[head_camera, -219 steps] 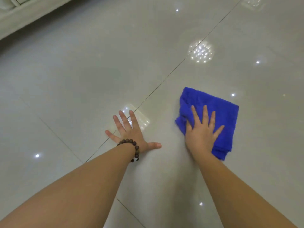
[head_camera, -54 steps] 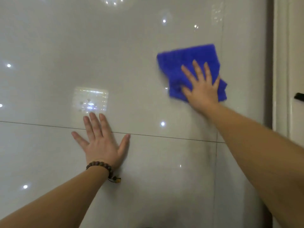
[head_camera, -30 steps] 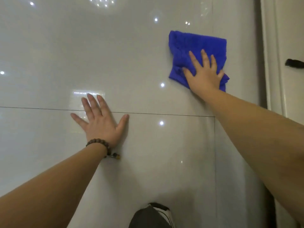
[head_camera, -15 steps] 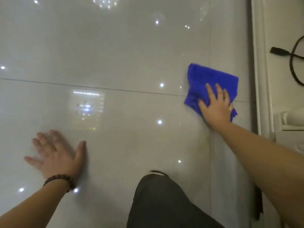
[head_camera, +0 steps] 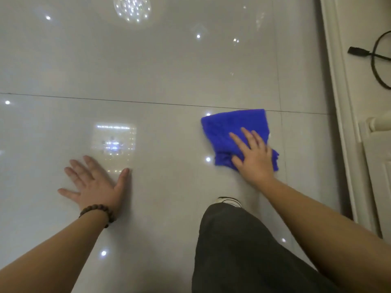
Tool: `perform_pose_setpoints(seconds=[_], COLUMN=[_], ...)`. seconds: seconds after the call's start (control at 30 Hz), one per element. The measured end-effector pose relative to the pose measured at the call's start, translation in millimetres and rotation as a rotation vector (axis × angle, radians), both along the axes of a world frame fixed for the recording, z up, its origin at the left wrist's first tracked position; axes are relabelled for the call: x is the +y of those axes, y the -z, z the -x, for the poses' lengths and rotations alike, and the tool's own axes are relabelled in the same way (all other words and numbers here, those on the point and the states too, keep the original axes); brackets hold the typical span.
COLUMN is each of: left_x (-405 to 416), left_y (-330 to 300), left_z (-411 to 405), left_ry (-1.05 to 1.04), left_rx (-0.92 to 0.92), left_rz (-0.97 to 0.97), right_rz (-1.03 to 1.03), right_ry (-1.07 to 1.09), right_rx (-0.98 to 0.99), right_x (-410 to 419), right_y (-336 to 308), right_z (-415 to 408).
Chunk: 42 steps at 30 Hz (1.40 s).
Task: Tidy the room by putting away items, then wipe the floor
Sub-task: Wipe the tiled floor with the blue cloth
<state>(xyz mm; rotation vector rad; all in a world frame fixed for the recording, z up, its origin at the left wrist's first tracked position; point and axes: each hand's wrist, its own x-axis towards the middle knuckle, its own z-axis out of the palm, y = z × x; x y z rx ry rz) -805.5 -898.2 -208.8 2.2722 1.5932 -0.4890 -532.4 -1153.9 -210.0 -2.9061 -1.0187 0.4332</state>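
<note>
- The right hand (head_camera: 255, 159) lies flat on the blue cloth (head_camera: 234, 132), fingers straight and slightly spread, pressing it to the floor (head_camera: 148, 66).
- The cloth is rumpled, just below a tile joint and near the white skirting (head_camera: 336, 102) on the right.
- The left hand (head_camera: 95, 185) rests palm-down on the floor, fingers wide, holding nothing; a bead bracelet (head_camera: 99, 210) circles its wrist.
- A dark trouser leg (head_camera: 243, 250) and a shoe (head_camera: 228, 201) show between the arms.
- A black cable (head_camera: 374, 58) lies beyond the skirting.

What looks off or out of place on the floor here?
A loose black cable loops on the pale surface at far right, plug end unattached. The blue cloth is bunched under the right hand. No spill or damage shows on the floor.
</note>
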Motion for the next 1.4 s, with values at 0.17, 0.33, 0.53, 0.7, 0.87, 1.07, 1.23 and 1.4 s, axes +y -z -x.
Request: perform_pose_setpoints(seconds=[0.17,0.33,0.53,0.7,0.87,1.07,1.23,1.4], left_x=[7.4,9.1,-16.8,-17.4,-24.4,-31.2,-29.9,-28.9], left_y=[0.7,-7.6,-6.5,7.4,9.6,13.5,17.2,20.1], left_z=[3.4,5.9,-12.1,-13.5,-9.4,-16.3,-11.6,-16.0], left_ry=[0.037,0.029,0.118,0.133,0.144,0.154,0.146,0.121], left_rx=[0.039,0.039,0.011,0.025,0.053,0.046,0.049,0.004], left_rz=[0.108,0.101,0.088,0.026,-0.033,-0.077,-0.109,-0.120], right_rz=[0.113,0.165,0.089,0.062,0.051,0.004,-0.075,-0.167], right_ry=[0.460,-0.179,0.295,0.383,-0.156,-0.030,0.319,-0.687], right_rx=[0.059,0.098,-0.025,-0.021,-0.066,-0.065,-0.048,-0.028], right_x=[-9.6,-5.2,-33.4,-24.5,-35.0,6.3,96.7,125.0], right_y=[-19.9,-27.5,-24.9,-3.0,13.1,14.7,19.8,27.1], right_z=[-2.9,52.4,-1.8,-14.8,71.7,-58.6,-48.6,56.0])
